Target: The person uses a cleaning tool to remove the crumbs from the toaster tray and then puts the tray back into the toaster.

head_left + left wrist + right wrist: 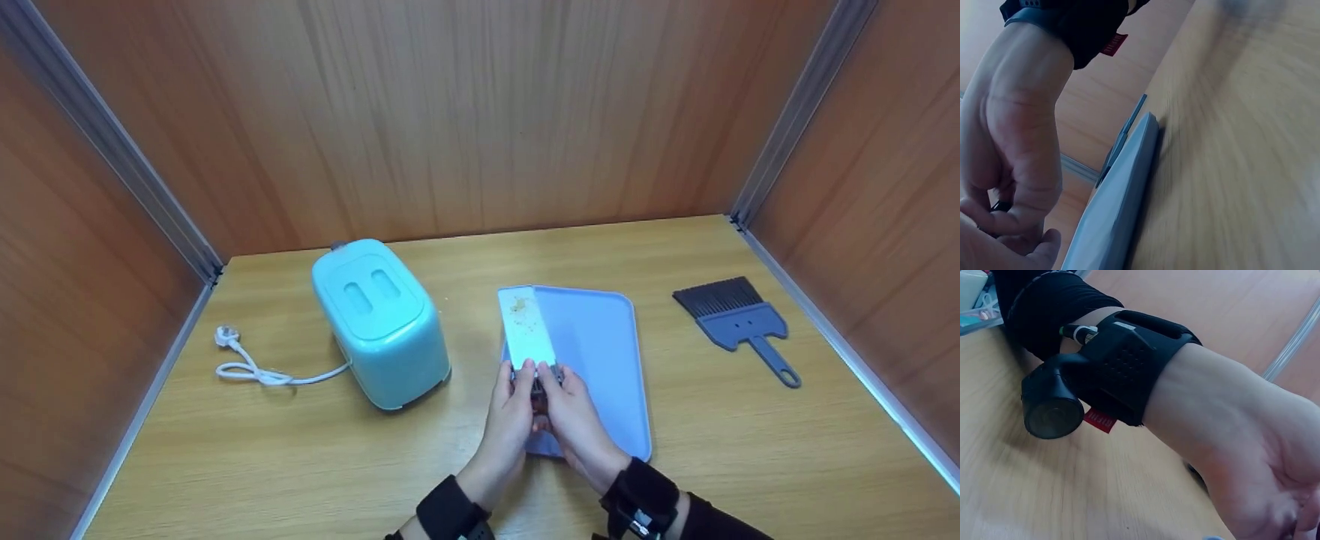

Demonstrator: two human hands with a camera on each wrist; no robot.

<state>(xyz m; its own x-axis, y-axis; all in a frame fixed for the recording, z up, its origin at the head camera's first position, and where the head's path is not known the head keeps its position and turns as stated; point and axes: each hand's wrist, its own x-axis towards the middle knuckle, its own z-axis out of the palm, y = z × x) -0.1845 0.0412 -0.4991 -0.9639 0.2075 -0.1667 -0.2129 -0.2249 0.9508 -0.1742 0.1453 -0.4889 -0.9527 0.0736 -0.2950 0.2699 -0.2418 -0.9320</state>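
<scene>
Both hands hold the near end of a narrow, pale crumb tray (527,330) in the head view. Brown crumbs lie on its upper face, mostly toward the far end. My left hand (508,420) grips its left side and my right hand (583,420) the right, with thumbs side by side on top. Fingers hide most of the dark near end. Beneath is a blue rectangular tray (604,352), whose left part the crumb tray overlaps in this view. A turquoise toaster (401,337) stands to the left, its lidded top showing two oval marks.
The toaster's white cord and plug (244,364) lie on the table (300,450) at left. A blue-grey brush (739,326) with dark bristles rests at right. Wooden panels (480,112) with metal edges enclose the back and sides.
</scene>
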